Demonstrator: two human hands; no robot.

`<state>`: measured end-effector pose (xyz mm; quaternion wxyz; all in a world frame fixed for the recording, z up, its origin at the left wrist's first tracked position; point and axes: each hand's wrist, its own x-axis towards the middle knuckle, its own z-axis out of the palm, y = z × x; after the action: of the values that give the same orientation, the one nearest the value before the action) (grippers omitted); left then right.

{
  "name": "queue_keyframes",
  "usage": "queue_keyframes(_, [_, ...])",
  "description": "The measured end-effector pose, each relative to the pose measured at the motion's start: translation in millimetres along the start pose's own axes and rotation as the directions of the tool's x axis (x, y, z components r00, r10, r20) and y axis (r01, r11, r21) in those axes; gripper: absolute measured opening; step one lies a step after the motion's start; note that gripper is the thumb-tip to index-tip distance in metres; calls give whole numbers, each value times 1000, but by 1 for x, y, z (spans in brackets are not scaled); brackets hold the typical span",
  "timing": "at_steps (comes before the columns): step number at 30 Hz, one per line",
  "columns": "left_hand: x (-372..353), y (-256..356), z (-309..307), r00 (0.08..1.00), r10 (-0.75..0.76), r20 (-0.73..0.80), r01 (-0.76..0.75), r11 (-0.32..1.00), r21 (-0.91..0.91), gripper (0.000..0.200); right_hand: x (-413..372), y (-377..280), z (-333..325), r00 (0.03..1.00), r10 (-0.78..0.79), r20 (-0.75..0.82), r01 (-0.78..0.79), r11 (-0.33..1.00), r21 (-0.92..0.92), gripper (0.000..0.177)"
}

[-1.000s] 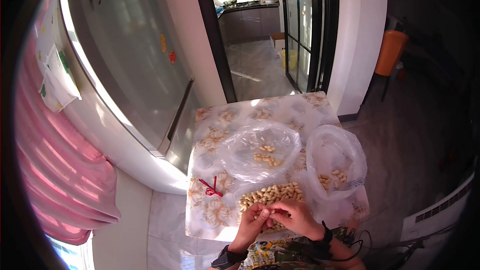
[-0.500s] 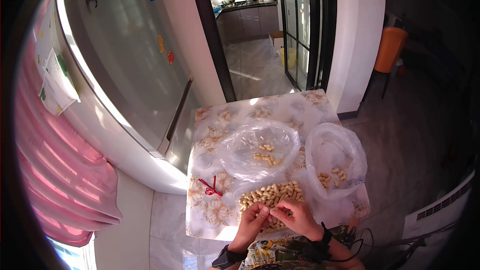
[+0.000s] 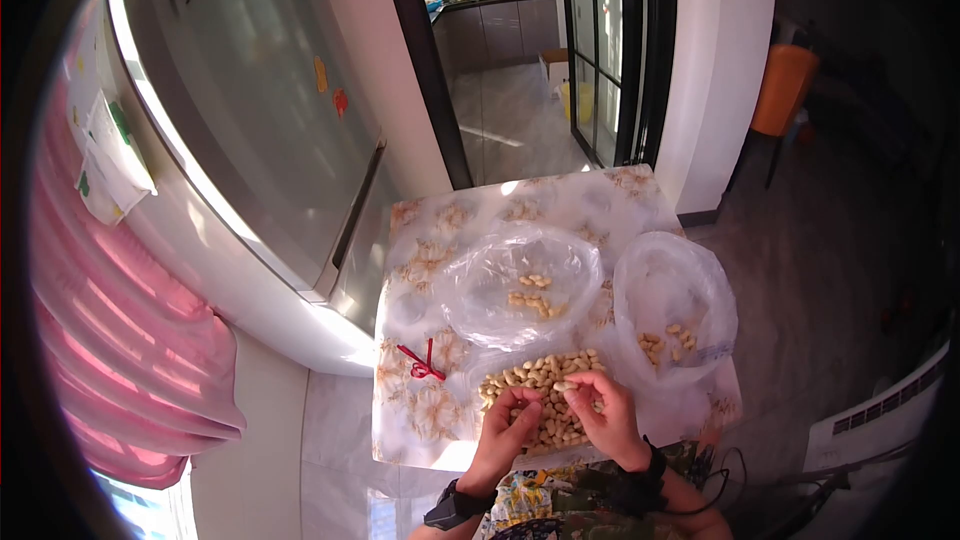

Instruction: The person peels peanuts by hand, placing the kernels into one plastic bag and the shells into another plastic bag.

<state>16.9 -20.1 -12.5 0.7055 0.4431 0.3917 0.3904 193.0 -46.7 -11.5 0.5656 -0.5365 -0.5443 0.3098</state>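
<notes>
Both hands are over a clear tray heaped with unshelled peanuts [image 3: 550, 372] at the near edge of the table. My right hand [image 3: 610, 420] pinches a single peanut [image 3: 565, 386] between thumb and index finger. Just to its left, my left hand [image 3: 507, 427] is closed, thumb against curled fingers; what it holds, if anything, is too small to make out. Beyond the tray lies an open clear plastic bag [image 3: 475, 290] with several peanuts [image 3: 535, 302] in it. A second open plastic bag [image 3: 650, 275], at the right, also has several peanuts [image 3: 652, 348] inside.
A red ribbon-like tie [image 3: 422, 370] lies on the flowered tablecloth [image 3: 425, 260] at the left. The refrigerator [image 3: 270, 120] stands close on the left side. Past the table are a glass door [image 3: 608, 60] and a kitchen. An orange chair [image 3: 783, 90] stands at the back right.
My hands were together at the fingertips. Now they are apart, the right one moved up and right with a peanut showing in its pinch. The view has shifted slightly.
</notes>
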Motion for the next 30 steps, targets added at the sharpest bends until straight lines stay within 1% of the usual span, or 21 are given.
queue_keyframes(1, [0, 2, 0, 1000, -23, -9, 23, 1000, 3, 20, 0, 2, 1, 1000, 12, 2, -12, 1000, 2, 19])
queue_keyframes(3, [-3, 3, 0, 998, -61, -22, 61, 998, 4, 22, 0, 5, 2, 997, 14, -79, -7, 995, 96, 19])
queue_keyframes(4, [-3, 4, 0, 999, -36, -10, 36, 999, 9, 24, 0, 3, 2, 997, 35, -75, -23, 988, 153, 19])
queue_keyframes(6, [-2, 2, -2, 1000, 0, 23, 0, 1000, 12, 31, 1, 0, 2, 995, 52, -88, -35, 983, 180, 19])
queue_keyframes(7, [-2, 2, -1, 1000, -3, 20, 3, 1000, 10, 31, 1, -1, 2, 993, 62, -100, -40, 977, 208, 19])
queue_keyframes(12, [-2, 4, 0, 999, 14, 42, -13, 1000, -12, 44, 1, 1, 0, 995, 59, -78, -43, 980, 192, 19])
queue_keyframes(15, [-1, 1, -2, 999, 3, 44, -2, 1000, -27, 48, 1, 1, 0, 995, 55, -81, -38, 980, 196, 19])
queue_keyframes(23, [0, -1, -3, 998, 8, 59, -7, 1000, -30, 41, 1, 2, 1, 994, 52, -93, -30, 974, 225, 20])
queue_keyframes(29, [0, 1, -1, 999, 0, 36, 0, 1000, 6, 36, -3, 2, -1, 990, 119, -74, -98, 967, 233, 16])
queue_keyframes(30, [0, 1, -1, 999, 7, 38, -8, 1000, 11, 34, -3, 0, -4, 989, 146, -29, -135, 962, 239, 16])
